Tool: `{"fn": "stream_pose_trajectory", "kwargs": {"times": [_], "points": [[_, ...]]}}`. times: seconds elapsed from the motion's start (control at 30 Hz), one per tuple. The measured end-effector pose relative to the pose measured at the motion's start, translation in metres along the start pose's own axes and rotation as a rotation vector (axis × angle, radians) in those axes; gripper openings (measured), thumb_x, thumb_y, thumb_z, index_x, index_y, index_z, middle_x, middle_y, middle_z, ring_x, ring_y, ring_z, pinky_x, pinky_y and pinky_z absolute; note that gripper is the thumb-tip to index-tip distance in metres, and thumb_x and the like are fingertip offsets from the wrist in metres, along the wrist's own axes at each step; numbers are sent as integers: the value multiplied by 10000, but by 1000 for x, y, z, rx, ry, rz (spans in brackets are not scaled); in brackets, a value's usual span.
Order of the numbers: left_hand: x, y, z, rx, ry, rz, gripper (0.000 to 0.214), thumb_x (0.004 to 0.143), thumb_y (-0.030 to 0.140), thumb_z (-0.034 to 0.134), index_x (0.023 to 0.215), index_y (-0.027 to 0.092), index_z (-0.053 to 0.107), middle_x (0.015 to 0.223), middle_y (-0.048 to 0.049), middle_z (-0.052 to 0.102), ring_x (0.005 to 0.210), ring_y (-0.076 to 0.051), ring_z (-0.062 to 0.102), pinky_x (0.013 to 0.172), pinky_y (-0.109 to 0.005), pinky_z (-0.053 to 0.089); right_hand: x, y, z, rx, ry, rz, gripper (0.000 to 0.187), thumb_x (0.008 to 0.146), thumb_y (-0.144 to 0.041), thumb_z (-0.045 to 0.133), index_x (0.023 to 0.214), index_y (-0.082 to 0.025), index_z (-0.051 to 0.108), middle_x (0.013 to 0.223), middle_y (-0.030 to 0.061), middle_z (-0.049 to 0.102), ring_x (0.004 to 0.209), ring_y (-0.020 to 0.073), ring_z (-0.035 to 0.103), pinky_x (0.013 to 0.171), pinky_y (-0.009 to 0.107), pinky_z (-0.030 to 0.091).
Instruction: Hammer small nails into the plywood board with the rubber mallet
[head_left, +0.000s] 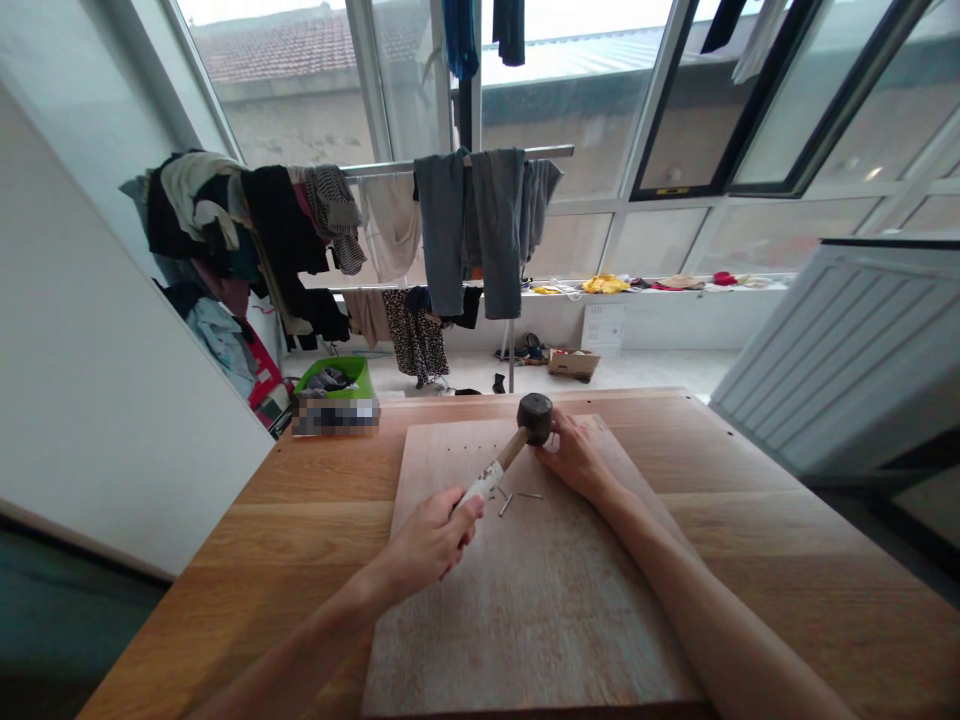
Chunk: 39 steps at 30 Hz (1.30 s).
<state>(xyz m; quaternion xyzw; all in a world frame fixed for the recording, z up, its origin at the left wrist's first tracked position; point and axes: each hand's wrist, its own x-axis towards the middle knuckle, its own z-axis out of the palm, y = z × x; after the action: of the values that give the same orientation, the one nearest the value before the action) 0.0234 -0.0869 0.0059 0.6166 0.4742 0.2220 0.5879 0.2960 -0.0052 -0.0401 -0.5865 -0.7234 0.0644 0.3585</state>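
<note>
My left hand [429,540] is closed around the pale wrapped handle of a hammer [487,480], whose dark, blocky head points away from me. Beside that head, my right hand [579,460] rests low over the far part of a wooden board [517,620]. Its thumb and fingers are pinched together, and the hammer head partly hides what they hold. Several loose nails [506,505] lie on the board between my hands. Further left, a row of small dark dots [466,448] marks the board's far end; I cannot tell whether they are nail heads or holes.
Under the board is a wooden table [300,560]. Past its far edge stand a green basket [337,375] with cloth inside, a laundry rack hung with clothes [469,225], and a cardboard box [574,363]. A white panelled piece [840,330] stands at the right, near the table's edge.
</note>
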Motion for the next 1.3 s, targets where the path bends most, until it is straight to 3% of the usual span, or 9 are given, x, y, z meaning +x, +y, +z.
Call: {"fn": "stream_pose_trajectory", "kwargs": {"times": [0.27,0.4,0.53,0.63,0.77,0.87,1.03,1.13,1.3], "points": [[-9,-8,0,30,50,67,528,909,709,456,854,186,502,640,70,428,454,-60,357,409,-190,288,-1,2,3,-18,30,-5,510,743,-210,625,1250,-240,578,1106,106,729,1093,315,646,945,455,476],[-24,-11,-21,4,105,68,576,900,736,443,948,171,538,631,84,400,433,-59,312,391,-195,264,-3,-2,4,9,37,-38,565,793,-240,575,1353,-248,506,1016,59,743,1137,306,624,1022,518,417],[-34,-25,-43,134,220,46,550,910,716,427,890,177,538,628,67,420,446,-72,348,391,-202,266,-5,-8,2,-89,135,-83,514,824,-287,589,1330,-204,541,1264,153,640,1223,351,563,1036,562,397],[-34,-37,-52,153,261,11,538,898,718,413,839,191,507,643,54,452,445,-79,367,392,-211,280,-2,-19,-12,-116,219,-106,368,855,-309,587,1202,-189,608,1227,171,632,1173,346,589,993,528,438],[-33,-42,-56,137,271,19,504,907,685,406,906,195,521,654,54,473,443,-85,377,411,-214,299,-2,-43,-40,-39,-129,-155,105,872,-261,572,963,-241,620,853,34,682,771,208,654,768,358,505],[-35,-40,-58,202,309,62,466,936,635,415,950,191,554,654,45,488,481,-102,422,447,-218,319,-10,-60,-50,-33,-464,-227,154,799,-186,617,939,-248,605,866,16,686,779,186,646,733,308,489],[-38,-38,-62,277,344,98,430,958,585,396,901,194,565,668,28,516,547,-132,483,506,-236,369,-18,-80,-39,-235,-659,-184,219,687,-61,572,832,-219,615,822,56,704,718,210,632,613,302,416],[-37,-37,-66,303,365,95,422,957,574,397,906,195,574,662,26,522,551,-140,489,516,-244,378,-11,-82,-35,-228,-615,-187,227,670,-56,564,814,-225,606,749,37,696,669,200,625,582,294,398],[-35,-41,-70,293,371,96,462,953,610,389,922,192,584,655,25,531,553,-146,508,513,-242,377,10,-71,-45,-62,-296,-95,228,743,-129,567,939,-243,588,748,-4,690,666,179,653,645,292,488]]}}
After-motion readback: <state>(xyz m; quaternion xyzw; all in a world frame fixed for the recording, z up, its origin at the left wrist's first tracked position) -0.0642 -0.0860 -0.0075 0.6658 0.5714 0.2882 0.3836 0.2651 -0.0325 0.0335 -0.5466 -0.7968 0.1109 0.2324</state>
